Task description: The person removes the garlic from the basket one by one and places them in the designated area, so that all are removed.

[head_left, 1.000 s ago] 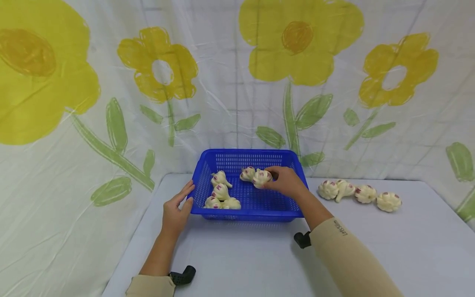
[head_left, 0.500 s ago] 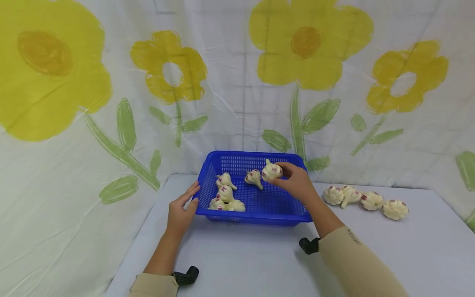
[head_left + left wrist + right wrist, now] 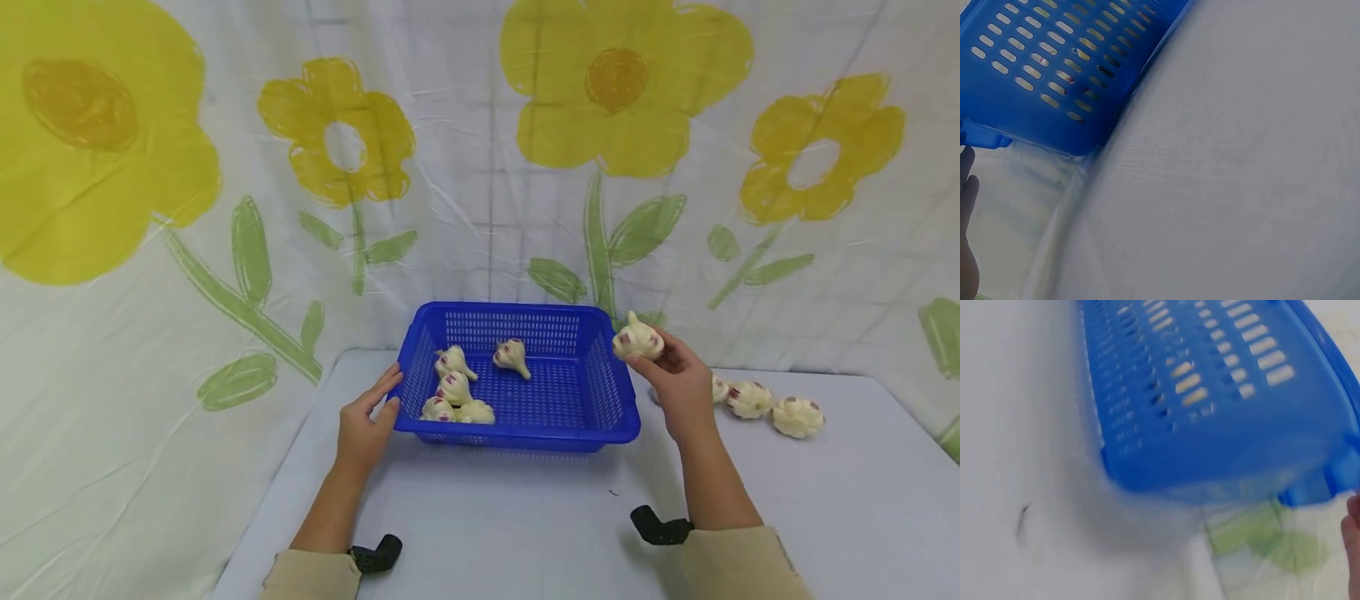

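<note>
My right hand (image 3: 684, 390) pinches a white garlic bulb (image 3: 637, 340) with purple patches, its stem pointing up, above the right rim of a blue plastic basket (image 3: 540, 437). My left hand (image 3: 363, 435) rests on the basket's left rim with fingers extended. Inside, one garlic bulb (image 3: 512, 356) lies alone toward the back, and several more bulbs (image 3: 453, 388) cluster at the left. The left wrist view shows the basket's slotted wall (image 3: 1022, 106) and the edge of my left hand (image 3: 967, 219). In the right wrist view, the basket (image 3: 1222, 450) is blurred.
To the right of the basket, more garlic bulbs (image 3: 797, 417) sit in a row on the white table (image 3: 510, 525), some partly hidden behind my right hand. Behind the table hangs a white curtain (image 3: 465, 167) with yellow flowers.
My right hand has lifted the garlic bulb from beside the lone bulb and carried it rightward to over the basket's right rim. My left hand stays at the left rim.
</note>
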A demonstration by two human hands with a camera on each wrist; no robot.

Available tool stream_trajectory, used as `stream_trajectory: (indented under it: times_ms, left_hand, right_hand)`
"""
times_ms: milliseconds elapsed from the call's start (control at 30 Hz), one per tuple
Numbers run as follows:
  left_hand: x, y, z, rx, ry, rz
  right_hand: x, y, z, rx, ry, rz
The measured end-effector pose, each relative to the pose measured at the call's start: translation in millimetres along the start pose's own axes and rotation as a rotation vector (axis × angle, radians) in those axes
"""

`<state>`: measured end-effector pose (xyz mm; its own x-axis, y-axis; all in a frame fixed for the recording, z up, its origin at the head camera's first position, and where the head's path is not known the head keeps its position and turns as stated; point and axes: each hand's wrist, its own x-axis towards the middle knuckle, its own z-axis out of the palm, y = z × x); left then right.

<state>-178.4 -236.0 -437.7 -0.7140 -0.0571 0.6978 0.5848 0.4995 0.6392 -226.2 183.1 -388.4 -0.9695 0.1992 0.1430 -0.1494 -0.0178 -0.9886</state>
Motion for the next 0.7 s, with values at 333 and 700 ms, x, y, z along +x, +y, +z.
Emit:
stream_trajectory:
  times_ms: [333, 700]
  left_hand:
    - [0.5, -0.2, -0.5, 0.012, 0.004, 0.016]
    - [-1.0, -3.6, 1.5, -0.003, 0.009, 0.031]
  right_hand:
    - [-29, 24, -55, 0.085, 0.127, 0.216]
    - [-27, 56, -58, -0.552, -0.046, 0.235]
